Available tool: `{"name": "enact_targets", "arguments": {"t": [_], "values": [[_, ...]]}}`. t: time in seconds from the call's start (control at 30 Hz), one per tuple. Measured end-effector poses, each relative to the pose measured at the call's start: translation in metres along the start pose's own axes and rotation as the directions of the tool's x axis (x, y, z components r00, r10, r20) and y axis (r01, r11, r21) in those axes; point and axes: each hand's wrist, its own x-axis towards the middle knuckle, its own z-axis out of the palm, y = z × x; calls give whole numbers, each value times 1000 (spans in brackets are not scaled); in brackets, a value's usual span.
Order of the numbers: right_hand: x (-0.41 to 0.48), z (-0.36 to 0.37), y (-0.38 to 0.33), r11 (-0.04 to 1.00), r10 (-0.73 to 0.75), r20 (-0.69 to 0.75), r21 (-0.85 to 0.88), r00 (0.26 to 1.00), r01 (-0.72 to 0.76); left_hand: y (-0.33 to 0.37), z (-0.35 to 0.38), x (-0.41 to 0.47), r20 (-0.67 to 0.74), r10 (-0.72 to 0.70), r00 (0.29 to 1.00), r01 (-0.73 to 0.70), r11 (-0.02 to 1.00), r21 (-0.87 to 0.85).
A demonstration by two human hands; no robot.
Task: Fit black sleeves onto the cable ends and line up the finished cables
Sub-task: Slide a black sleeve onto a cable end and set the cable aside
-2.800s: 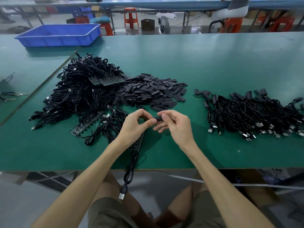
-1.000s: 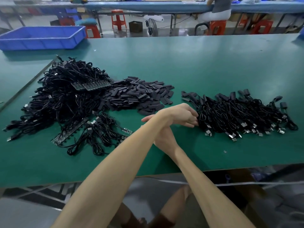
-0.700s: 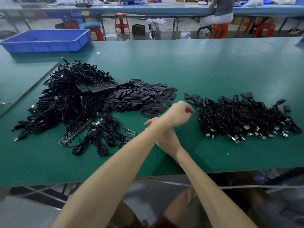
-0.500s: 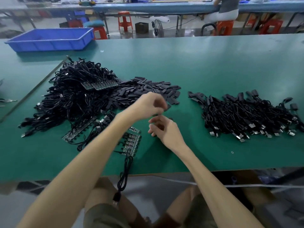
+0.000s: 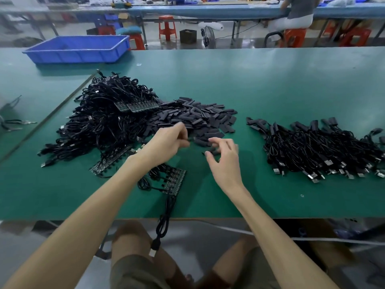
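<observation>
The sleeve pile is lying at twelve o'clock of the right hand, which is reaching half-curled for its near edge beside the curled left hand, both grips too blurred to tell; pinching one sleeve singly is looking wisest, with finished cables lying at three o'clock.

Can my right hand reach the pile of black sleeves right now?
Probably yes: the right hand is at the near edge of the sleeve pile, nothing lies between them, and the left hand is beside it.

factory assembly floor: long green workbenches, plastic stools, parts bin.
</observation>
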Motion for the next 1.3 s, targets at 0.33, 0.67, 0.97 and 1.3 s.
{"name": "enact_targets", "arguments": {"t": [0.33, 0.67, 0.97, 1.3], "values": [[0, 10, 3, 845, -11, 288, -510, 958, 163, 27, 18, 3, -216, -15, 976, -107, 836, -538], [0, 5, -5, 920, -63, 81, -382, 995, 89, 17, 33, -4, -236, -20, 971, -81, 908, -411], [1, 3, -2, 986, -23, -69, -167, 997, 11, 7, 26, -19, -235, 162, 958, -200, 969, -148], [-2, -4, -8, 986, 5, -102, 167, 995, 13, -6, 40, -26, -311, 154, 938, -189, 978, -85]]}}
